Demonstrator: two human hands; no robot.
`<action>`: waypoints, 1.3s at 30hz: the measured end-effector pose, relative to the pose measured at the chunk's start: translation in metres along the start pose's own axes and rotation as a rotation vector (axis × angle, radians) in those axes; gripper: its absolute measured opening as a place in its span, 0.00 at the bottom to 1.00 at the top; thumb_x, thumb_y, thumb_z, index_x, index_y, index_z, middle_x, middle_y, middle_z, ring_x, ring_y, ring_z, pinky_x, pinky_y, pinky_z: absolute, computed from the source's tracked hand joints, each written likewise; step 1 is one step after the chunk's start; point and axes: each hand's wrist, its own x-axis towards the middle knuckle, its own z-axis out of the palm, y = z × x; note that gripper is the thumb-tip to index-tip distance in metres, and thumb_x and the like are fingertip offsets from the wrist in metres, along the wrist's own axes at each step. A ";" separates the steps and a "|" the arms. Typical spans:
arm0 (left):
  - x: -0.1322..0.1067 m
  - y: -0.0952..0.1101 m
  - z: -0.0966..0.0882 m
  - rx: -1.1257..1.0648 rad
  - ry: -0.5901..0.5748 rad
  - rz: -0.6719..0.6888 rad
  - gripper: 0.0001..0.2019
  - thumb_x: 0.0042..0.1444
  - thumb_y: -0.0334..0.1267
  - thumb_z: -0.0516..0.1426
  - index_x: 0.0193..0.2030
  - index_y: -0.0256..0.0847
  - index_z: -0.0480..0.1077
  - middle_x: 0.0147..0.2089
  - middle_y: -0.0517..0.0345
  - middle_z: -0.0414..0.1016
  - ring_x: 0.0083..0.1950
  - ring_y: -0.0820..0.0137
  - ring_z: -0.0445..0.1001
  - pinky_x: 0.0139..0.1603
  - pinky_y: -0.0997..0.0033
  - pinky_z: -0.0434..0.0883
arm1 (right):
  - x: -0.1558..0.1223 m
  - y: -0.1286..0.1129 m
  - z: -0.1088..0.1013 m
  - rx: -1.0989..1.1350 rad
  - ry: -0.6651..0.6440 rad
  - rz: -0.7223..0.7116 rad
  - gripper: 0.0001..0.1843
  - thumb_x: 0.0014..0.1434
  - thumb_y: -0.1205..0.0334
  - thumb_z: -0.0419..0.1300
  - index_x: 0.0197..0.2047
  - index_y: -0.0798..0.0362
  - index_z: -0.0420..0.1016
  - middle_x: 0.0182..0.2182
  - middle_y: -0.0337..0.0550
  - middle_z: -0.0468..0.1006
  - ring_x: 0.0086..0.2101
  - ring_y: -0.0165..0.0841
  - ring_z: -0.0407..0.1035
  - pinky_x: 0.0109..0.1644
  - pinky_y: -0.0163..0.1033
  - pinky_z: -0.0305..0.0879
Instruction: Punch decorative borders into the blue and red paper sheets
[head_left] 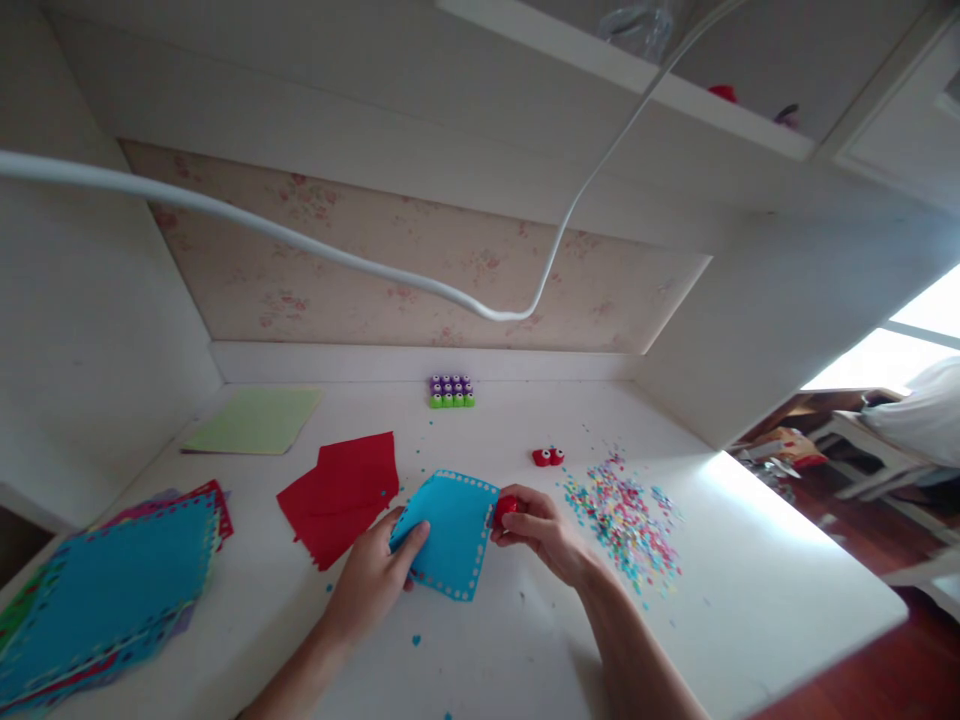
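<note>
Two bare hands work over a white table [540,650]. The left hand [373,560] pinches the left side of a blue sheet [450,530], thumb on top, the paper raised in front of the person and bordered with punched holes. The right hand [541,530] grips a small red punch [505,510] between thumb and fingers at the sheet's right edge; whether paper sits in its slot cannot be told. The sheet is thin and appears held on one side only — it could bend or twist if the punch is pulled sideways, leaving holes crooked or overlapping. To the right lies loose confetti [626,510], which a sweep of the right forearm could scatter. Beyond stand two red punches [548,457]; left are red sheets [349,490], and nearer, a stack of punched sheets [120,580]. At the far side — purple and green punches [451,390].
</note>
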 end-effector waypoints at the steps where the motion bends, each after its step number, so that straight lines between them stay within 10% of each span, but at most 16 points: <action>1: 0.000 0.000 0.000 -0.004 0.015 -0.001 0.25 0.57 0.59 0.54 0.46 0.38 0.72 0.31 0.54 0.77 0.27 0.63 0.75 0.24 0.69 0.71 | 0.000 -0.001 0.000 -0.010 0.000 -0.015 0.12 0.51 0.62 0.68 0.40 0.54 0.76 0.33 0.44 0.80 0.32 0.32 0.75 0.39 0.37 0.71; 15: 0.002 0.003 -0.003 -0.103 0.041 -0.087 0.28 0.54 0.59 0.57 0.51 0.36 0.70 0.37 0.49 0.78 0.29 0.64 0.76 0.23 0.69 0.71 | 0.002 -0.017 -0.040 0.010 0.482 -0.210 0.33 0.46 0.60 0.71 0.57 0.50 0.73 0.49 0.45 0.79 0.45 0.37 0.75 0.59 0.45 0.64; 22: 0.003 0.004 -0.003 -0.105 0.028 -0.099 0.31 0.52 0.60 0.58 0.52 0.35 0.71 0.35 0.49 0.79 0.28 0.62 0.75 0.23 0.69 0.70 | 0.002 -0.058 -0.127 -0.741 0.567 -0.122 0.35 0.55 0.54 0.60 0.65 0.52 0.63 0.49 0.49 0.78 0.44 0.37 0.76 0.47 0.40 0.71; 26: 0.003 0.005 -0.004 -0.110 0.011 -0.115 0.32 0.51 0.61 0.58 0.53 0.36 0.70 0.34 0.51 0.79 0.28 0.62 0.76 0.24 0.69 0.70 | 0.017 -0.070 -0.159 -1.026 0.555 -0.041 0.19 0.47 0.62 0.62 0.44 0.54 0.80 0.38 0.47 0.82 0.36 0.38 0.76 0.39 0.39 0.69; 33: 0.003 0.007 -0.005 -0.127 0.026 -0.129 0.31 0.51 0.60 0.59 0.52 0.35 0.71 0.31 0.52 0.78 0.28 0.62 0.75 0.24 0.69 0.70 | 0.045 -0.076 -0.163 -1.269 0.476 0.050 0.09 0.41 0.66 0.64 0.28 0.48 0.83 0.23 0.38 0.79 0.28 0.36 0.73 0.39 0.39 0.66; 39: 0.002 0.010 -0.004 -0.164 0.048 -0.134 0.28 0.51 0.59 0.59 0.48 0.35 0.72 0.32 0.51 0.78 0.27 0.63 0.75 0.23 0.70 0.69 | 0.035 -0.074 -0.133 -1.287 0.669 -0.147 0.18 0.54 0.57 0.57 0.44 0.51 0.81 0.46 0.50 0.79 0.39 0.40 0.73 0.49 0.44 0.65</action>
